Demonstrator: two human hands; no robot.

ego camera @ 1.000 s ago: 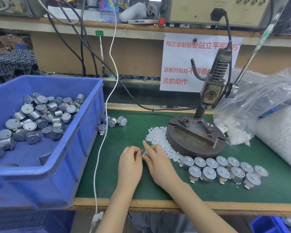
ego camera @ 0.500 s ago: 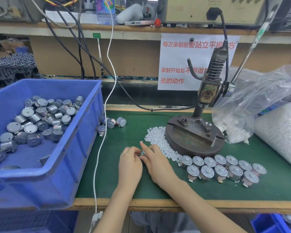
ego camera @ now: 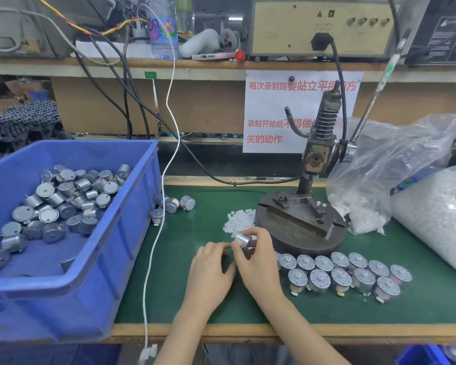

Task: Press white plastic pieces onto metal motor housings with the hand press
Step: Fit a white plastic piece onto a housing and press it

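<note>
Near the front of the green mat, the left hand curled beside the right hand; whether it held anything could not be told. The right hand gripped a metal motor housing, just near of the white plastic pieces. Rows of capped motors stood to the right, with the hand press beyond.

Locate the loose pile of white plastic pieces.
Head view: the white plastic pieces lie on the green mat at centre, beside the left edge of the hand press base, just beyond the right hand.
</note>
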